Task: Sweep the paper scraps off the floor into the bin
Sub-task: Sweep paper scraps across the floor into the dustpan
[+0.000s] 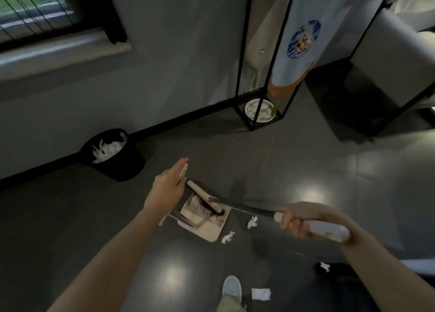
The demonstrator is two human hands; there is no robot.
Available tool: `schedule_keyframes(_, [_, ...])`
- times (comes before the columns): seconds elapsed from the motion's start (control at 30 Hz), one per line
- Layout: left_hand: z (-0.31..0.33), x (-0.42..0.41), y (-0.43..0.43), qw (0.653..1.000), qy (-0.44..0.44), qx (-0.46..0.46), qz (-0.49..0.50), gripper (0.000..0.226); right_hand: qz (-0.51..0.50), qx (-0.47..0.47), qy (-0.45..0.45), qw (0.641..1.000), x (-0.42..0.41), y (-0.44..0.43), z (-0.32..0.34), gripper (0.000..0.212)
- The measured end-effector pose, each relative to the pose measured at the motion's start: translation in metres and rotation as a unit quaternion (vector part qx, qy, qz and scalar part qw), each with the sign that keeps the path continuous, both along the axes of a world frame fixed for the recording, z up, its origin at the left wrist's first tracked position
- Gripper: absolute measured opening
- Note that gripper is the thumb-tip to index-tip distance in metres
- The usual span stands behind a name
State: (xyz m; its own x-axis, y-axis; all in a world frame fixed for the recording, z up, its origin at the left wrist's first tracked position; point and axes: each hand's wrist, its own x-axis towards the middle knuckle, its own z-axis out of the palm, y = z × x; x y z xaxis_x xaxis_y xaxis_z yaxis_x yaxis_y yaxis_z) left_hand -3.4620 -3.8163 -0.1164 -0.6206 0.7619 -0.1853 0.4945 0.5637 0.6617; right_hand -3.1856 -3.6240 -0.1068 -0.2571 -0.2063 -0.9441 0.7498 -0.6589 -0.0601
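Grey floor (pixel 306 158) bears scraps (pixel 252 221) just right of the dustpan (pixel 209 229), nearer the right hand (pixel 303 220) gripping the broom (pixel 247 209), shaft pointing left into it; left hand (pixel 168 187) grip unclear; bin (pixel 122 168) beyond, left.

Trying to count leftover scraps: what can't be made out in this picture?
Head view:
- Contents of the dustpan: partly hidden by the broom.
- Whether the left hand grips the dustpan handle: motion blur.
- The floor beneath the right hand and forearm: covered by them.
- How deep the bin is filled: paper on top hides the rest.
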Motion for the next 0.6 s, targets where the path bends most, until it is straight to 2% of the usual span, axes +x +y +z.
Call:
schedule_keyframes(0.1, [0.001, -0.002, -0.022, 1.0, 0.01, -0.003, 0.015, 0.054, -0.028, 0.03, 0.031, 0.999, 0.006, -0.011, 0.027, 0.051])
schedule_keyframes(0.23, [0.011, -0.002, -0.066, 0.997, 0.007, 0.014, 0.072, 0.052, 0.024, 0.116, 0.064, 0.991, -0.026, -0.028, 0.034, 0.067])
schedule_keyframes(0.33, [0.015, -0.006, -0.105, 0.995, 0.028, 0.018, 0.098, 0.051, 0.072, 0.163, 0.084, 0.98, -0.069, -0.035, 0.022, 0.069])
schedule_keyframes(0.5, [0.022, -0.01, -0.168, 0.988, 0.038, 0.016, 0.152, 0.053, 0.133, 0.258, 0.109, 0.951, -0.153, -0.06, -0.013, 0.071])
schedule_keyframes(0.6, [0.02, -0.007, -0.202, 0.981, 0.05, 0.03, 0.184, 0.058, 0.235, 0.31, 0.115, 0.914, -0.194, -0.077, -0.036, 0.065])
